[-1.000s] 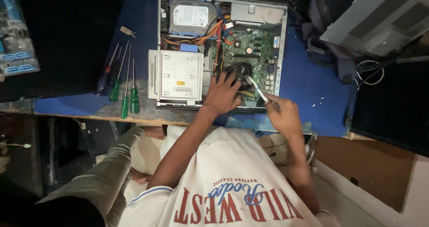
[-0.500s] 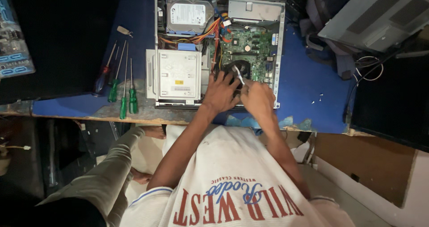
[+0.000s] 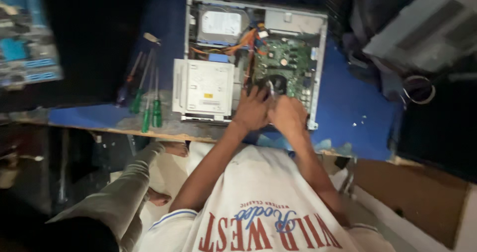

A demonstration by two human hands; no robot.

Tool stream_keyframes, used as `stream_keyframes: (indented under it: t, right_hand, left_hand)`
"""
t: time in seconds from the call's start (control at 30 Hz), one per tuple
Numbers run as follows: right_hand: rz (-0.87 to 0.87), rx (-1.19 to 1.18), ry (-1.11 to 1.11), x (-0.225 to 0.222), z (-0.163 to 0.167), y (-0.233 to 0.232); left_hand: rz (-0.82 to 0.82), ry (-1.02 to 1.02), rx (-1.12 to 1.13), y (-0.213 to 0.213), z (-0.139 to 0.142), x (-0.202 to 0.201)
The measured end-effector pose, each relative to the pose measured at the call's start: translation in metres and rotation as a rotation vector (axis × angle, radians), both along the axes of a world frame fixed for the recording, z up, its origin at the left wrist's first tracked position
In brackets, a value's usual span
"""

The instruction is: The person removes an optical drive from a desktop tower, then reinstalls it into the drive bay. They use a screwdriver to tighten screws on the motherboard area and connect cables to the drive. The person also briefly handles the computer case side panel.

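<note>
Hands together over the green board (image 3: 285, 66) in the open case (image 3: 318, 73) on the blue table (image 3: 348, 113): my right hand (image 3: 287, 115) closed around a screwdriver (image 3: 271, 87), my left hand (image 3: 252, 110) resting beside it, grip unclear.

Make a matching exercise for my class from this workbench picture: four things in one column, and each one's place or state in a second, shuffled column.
Things:
1. hard drive
2. green-handled screwdrivers
3. motherboard
4. optical drive

Places or states:
A. on the blue table, left of the computer case
B. metal box, lower left of the case
C. green board under both hands
D. top of the case, by the orange cables

Pairs: 1-D, 2-A, 3-C, 4-B
</note>
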State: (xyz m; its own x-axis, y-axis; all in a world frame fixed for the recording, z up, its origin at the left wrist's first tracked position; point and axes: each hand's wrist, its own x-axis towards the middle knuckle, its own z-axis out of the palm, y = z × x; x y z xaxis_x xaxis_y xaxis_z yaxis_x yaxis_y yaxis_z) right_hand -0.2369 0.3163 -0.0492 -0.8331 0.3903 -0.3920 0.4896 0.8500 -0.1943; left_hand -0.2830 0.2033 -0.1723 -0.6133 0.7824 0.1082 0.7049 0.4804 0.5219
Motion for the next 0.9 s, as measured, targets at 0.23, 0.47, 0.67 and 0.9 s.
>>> stream_keyframes:
  t: [0.23,0.47,0.67,0.9]
  right_hand:
    - [0.034,0.003,0.026,-0.009,-0.002,-0.003]
    - [0.047,0.031,-0.058,-0.02,0.012,0.001]
    - [0.077,0.076,-0.068,-0.028,0.021,-0.003]
    - [0.159,0.106,-0.086,-0.035,0.027,-0.011]
  left_hand:
    - [0.034,0.097,0.125,-0.005,0.0,-0.007]
    - [0.076,0.143,0.027,-0.006,0.015,-0.012]
    - [0.053,0.189,-0.023,-0.01,0.027,-0.02]
    - [0.063,0.153,0.009,-0.009,0.032,-0.025]
